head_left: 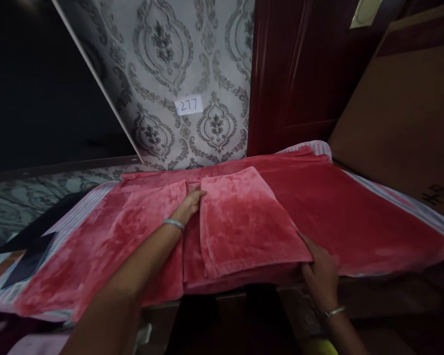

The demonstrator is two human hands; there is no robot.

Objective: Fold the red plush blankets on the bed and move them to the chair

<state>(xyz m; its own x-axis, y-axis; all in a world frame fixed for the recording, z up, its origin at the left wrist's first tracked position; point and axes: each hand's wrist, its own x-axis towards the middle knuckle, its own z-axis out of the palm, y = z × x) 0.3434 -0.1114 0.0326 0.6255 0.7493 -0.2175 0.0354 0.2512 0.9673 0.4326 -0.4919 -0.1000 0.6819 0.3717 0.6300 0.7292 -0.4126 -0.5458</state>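
A red-pink plush cloth (299, 192) is spread wide over a low surface, with another plush panel (148, 212) lying over its left part. On top in the middle is a squarish flap (240, 222) of the same plush; whether it is a separate piece I cannot tell. My left hand (190, 204), with a bangle on its wrist, is closed at the flap's upper left edge. At the flap's lower right corner, my right hand (320, 271) pinches the cloth between thumb and fingers, also with a bangle on the wrist.
Striped fabric (403, 199) shows beneath the plush. A patterned wall (214, 74) bears a paper label (189, 105) reading 277. A large dark screen (52, 93) stands left, a dark red door (303, 64) behind, and a big cardboard box (407, 113) right.
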